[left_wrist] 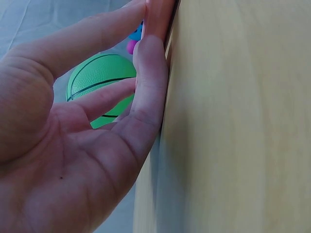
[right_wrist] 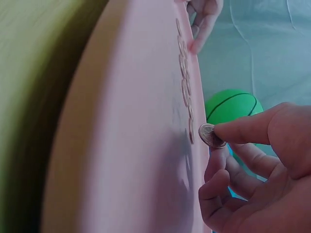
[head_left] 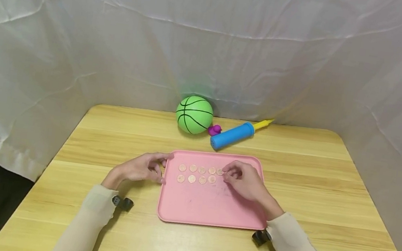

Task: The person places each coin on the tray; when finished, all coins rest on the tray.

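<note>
A pink tray [head_left: 189, 209] lies on the table, with several round coins [head_left: 191, 179] set out in two rows toward its far left part. My left hand [head_left: 145, 166] is at the tray's left side, thumb and fingers spread apart and touching the rim; the left wrist view shows the fingertips against the tray edge [left_wrist: 158, 19]. Over the right end of the rows, my right hand [head_left: 245, 180] pinches a silvery coin [right_wrist: 212, 136] between thumb and fingertip. In the right wrist view this coin is tilted, close above the tray, beside the nearest lying coin [right_wrist: 191, 131].
Behind the tray stand a green ball [head_left: 194, 115] with black lines and a small purple rubber duck [head_left: 215, 130]. A blue hand pump [head_left: 233, 135] with a yellow nozzle [head_left: 263, 124] lies right of them. Pale curtains [head_left: 210, 58] hang around the wooden table [head_left: 315, 193].
</note>
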The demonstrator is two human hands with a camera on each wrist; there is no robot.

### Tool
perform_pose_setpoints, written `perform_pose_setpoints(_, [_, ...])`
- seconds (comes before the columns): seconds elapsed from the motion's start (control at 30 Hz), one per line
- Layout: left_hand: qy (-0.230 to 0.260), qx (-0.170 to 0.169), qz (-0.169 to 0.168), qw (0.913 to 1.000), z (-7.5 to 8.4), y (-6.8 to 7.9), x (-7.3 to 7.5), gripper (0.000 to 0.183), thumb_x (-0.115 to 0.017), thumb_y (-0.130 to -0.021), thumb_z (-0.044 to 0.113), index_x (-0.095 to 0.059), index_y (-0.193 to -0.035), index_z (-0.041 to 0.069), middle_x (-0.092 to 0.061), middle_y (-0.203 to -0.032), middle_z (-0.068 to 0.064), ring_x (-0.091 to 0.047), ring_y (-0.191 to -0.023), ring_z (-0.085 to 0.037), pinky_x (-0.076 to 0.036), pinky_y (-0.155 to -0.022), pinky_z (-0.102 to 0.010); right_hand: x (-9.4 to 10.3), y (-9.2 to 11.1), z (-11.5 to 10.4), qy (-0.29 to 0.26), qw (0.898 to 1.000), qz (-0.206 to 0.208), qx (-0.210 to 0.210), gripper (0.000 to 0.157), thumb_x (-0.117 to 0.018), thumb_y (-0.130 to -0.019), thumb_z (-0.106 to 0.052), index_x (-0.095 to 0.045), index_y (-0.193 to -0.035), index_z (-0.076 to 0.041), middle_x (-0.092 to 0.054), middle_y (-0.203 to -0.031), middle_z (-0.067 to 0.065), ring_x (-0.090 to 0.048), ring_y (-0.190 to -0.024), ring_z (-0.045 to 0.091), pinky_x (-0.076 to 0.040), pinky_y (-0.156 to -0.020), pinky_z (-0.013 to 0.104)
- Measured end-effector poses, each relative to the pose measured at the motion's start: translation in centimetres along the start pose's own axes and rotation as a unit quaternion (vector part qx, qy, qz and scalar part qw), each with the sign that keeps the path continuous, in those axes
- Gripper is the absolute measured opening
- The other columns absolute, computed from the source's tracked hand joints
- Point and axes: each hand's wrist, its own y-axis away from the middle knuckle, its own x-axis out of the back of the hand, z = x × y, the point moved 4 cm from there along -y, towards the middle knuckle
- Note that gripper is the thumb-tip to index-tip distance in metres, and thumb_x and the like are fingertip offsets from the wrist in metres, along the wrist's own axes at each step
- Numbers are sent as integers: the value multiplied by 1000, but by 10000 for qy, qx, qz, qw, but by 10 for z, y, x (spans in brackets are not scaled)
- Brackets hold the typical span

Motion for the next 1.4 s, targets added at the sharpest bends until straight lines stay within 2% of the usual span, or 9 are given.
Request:
perform_pose_setpoints(0.33, [18,11,-33,10000,1,-3,-2,91,-77,-92,-7,-30,-170,-4,-50,-135,-24,-72,-92,-12,-60,-85,-18,-6,0,2,20,9997,-239,8,12,-76,-98,-1,-76,-110,-4,-78,-97,8,-68,-84,13,-58,-77,22])
perform_pose_setpoints(0.57, [38,41,-47,10000,2,-2,-3,91,-77,-92,-7,-29,-169,-5,-50,-136,-25,-71,-93,-13,-61,-86,-19,-6,3,2,53,9997,-216,-29,16,-80,-95,-3,-75,-111,-4,-78,-99,9,-70,-85,14,-60,-79,23])
perform_pose_setpoints(0.8, [126,-15,-1,9999,2,-3,0,94,-79,-90,-7,-29,-170,-4,-51,-135,-25,-70,-92,-13,-62,-85,-19,-2,3,0,50,9997,-239,-71,27,-82,-88,2,-74,-113,-2,-79,-104,11,-74,-90,17,-64,-86,31])
perform_pose_setpoints(0.93, [146,-19,-7,9999,1,-4,0,95,-80,-90,-7,-29,-170,-4,-51,-134,-25,-69,-92,-13,-62,-85,-20,-1,3,0,4,9996,-256,-102,29,-83,-87,3,-74,-114,-2,-80,-105,12,-75,-92,18,-66,-88,35])
perform_pose_setpoints(1.13, [112,2,-72,9999,1,-5,-2,92,-76,-91,-9,-28,-169,-7,-50,-135,-27,-72,-94,-15,-61,-86,-19,1,4,-3,-66,9996,-241,-142,29,-82,-88,3,-74,-116,-1,-80,-107,12,-75,-93,19,-65,-87,32])
perform_pose_setpoints(1.3, [-209,25,16,9998,10,-3,-5,94,-80,-91,-4,-27,-169,-6,-54,-131,-27,-70,-92,-16,-61,-83,-20,8,4,-5,-70,9998,-160,-80,28,-81,-89,3,-75,-116,-1,-79,-105,11,-73,-92,20,-64,-85,28])
perform_pose_setpoints(1.4, [-709,-38,170,9973,18,-1,-6,94,-83,-94,4,-28,-169,-5,-57,-130,-27,-69,-93,-19,-61,-81,-22,16,0,-6,-44,10000,-22,34,25,-80,-91,3,-75,-115,1,-78,-103,13,-72,-90,21,-63,-82,26])
